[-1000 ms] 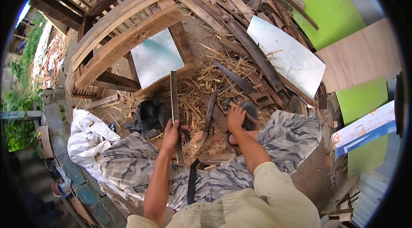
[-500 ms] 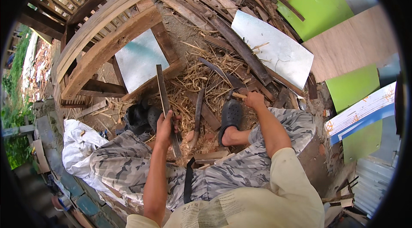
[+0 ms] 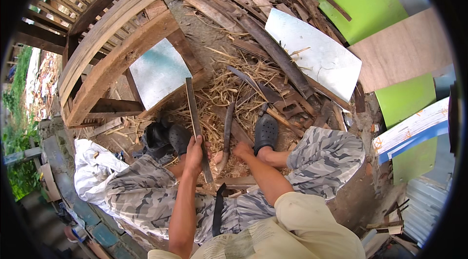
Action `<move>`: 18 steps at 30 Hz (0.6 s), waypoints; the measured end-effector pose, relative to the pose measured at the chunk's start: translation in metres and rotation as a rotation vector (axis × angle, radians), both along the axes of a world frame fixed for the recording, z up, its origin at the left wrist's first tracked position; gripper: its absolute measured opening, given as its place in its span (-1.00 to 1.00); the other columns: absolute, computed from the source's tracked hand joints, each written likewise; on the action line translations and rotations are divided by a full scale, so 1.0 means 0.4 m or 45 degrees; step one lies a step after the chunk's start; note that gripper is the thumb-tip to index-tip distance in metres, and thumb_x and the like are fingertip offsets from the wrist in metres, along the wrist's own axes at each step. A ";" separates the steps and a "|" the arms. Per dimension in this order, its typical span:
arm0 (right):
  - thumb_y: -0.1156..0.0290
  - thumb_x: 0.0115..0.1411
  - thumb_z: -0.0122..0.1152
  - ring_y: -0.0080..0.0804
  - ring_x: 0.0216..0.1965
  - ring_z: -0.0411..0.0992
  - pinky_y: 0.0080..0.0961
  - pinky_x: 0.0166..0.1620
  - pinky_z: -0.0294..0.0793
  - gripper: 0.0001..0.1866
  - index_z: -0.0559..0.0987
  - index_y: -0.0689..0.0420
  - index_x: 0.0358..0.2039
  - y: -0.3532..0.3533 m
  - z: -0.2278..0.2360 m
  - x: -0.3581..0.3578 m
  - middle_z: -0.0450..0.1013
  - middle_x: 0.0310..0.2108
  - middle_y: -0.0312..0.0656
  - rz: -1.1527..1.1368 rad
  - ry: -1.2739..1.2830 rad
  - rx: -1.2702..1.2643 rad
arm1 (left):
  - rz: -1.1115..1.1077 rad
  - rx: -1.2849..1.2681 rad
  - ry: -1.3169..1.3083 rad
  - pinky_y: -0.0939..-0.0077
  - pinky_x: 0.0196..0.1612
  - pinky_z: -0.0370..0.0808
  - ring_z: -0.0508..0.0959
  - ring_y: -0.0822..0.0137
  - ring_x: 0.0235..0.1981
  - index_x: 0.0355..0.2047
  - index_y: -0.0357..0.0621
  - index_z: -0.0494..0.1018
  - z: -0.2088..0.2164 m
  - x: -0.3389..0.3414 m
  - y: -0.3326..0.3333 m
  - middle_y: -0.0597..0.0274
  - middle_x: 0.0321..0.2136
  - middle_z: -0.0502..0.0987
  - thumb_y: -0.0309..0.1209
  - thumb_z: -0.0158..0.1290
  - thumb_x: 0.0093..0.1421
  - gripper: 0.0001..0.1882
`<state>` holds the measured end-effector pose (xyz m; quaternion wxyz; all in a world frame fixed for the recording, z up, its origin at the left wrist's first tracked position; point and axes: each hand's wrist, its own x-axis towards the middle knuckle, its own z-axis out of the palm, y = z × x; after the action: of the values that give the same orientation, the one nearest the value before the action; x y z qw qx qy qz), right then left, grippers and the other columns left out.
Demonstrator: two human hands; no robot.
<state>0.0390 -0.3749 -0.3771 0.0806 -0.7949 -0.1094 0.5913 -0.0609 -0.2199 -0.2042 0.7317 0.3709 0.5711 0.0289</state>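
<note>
My left hand [image 3: 195, 155] is closed round a long, narrow strip of wood [image 3: 192, 112], which stands steeply between my legs. My right hand [image 3: 242, 150] is low by the ground, just left of the dark clog [image 3: 266, 132] on my right foot. Its fingers point down and are mostly hidden. Between my hands lies a large knife [image 3: 227, 127] with a dark blade and a pale handle, apart from my right hand. A hammer [image 3: 282, 121] with a wooden handle rests on the ground past that clog. Beyond it lies a handsaw [image 3: 273, 96].
A slatted wooden frame [image 3: 122, 64] stands at the left. Wood shavings [image 3: 243, 76] and scrap boards [image 3: 273, 54] cover the ground ahead. Pale sheets [image 3: 312, 54] and green panels [image 3: 375, 5] lie to the right. A white sack [image 3: 95, 161] is beside my left leg.
My right hand has let go of the hammer, which now lies on the ground, and has moved left and nearer to me. The left hand still holds the wood strip.
</note>
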 end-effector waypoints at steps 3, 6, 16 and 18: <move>0.14 0.24 0.20 0.00 -0.05 0.59 -0.11 0.00 0.56 -0.54 0.63 0.29 -0.06 0.037 -0.023 -0.112 0.58 -0.03 0.10 -0.131 0.222 -0.132 | 0.049 -0.092 0.013 0.45 -0.55 0.39 0.42 0.39 -0.59 -0.09 -0.15 0.27 0.022 -0.001 0.003 0.17 -0.39 0.50 -0.31 -0.16 0.45 -0.82; 0.12 0.24 0.22 -0.04 0.06 0.54 -0.14 0.05 0.54 -0.45 0.55 0.27 0.11 0.042 -0.058 -0.188 0.53 0.07 0.08 -0.202 0.161 -0.141 | 0.092 -0.119 -0.006 0.45 -0.51 0.40 0.42 0.39 -0.55 -0.11 -0.21 0.28 0.041 -0.011 -0.004 0.09 -0.31 0.54 -0.42 -0.19 0.36 -0.83; 0.08 0.11 0.31 -0.08 -0.06 0.59 -0.19 -0.07 0.53 -0.55 0.68 0.20 -0.16 -0.012 -0.158 -0.151 0.62 -0.18 0.05 -0.126 0.261 0.339 | -0.028 -0.210 -0.141 0.49 -0.54 0.49 0.47 0.39 -0.58 -0.02 -0.09 0.26 0.101 0.035 -0.029 0.25 -0.48 0.50 -0.26 -0.13 0.48 -0.79; 0.11 0.05 0.38 -0.16 -0.20 0.57 -0.25 -0.15 0.50 -0.51 0.65 0.27 -0.16 0.006 -0.101 -0.090 0.60 -0.26 -0.03 -0.163 0.332 0.169 | -0.030 -0.208 -0.177 0.50 -0.57 0.44 0.44 0.40 -0.60 -0.02 -0.10 0.28 0.119 0.044 -0.028 0.26 -0.49 0.48 -0.26 -0.12 0.48 -0.78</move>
<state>0.0029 -0.3724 -0.4173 0.1841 -0.7096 -0.0858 0.6747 -0.0432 -0.2311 -0.1565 0.7977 0.3139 0.5150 -0.0007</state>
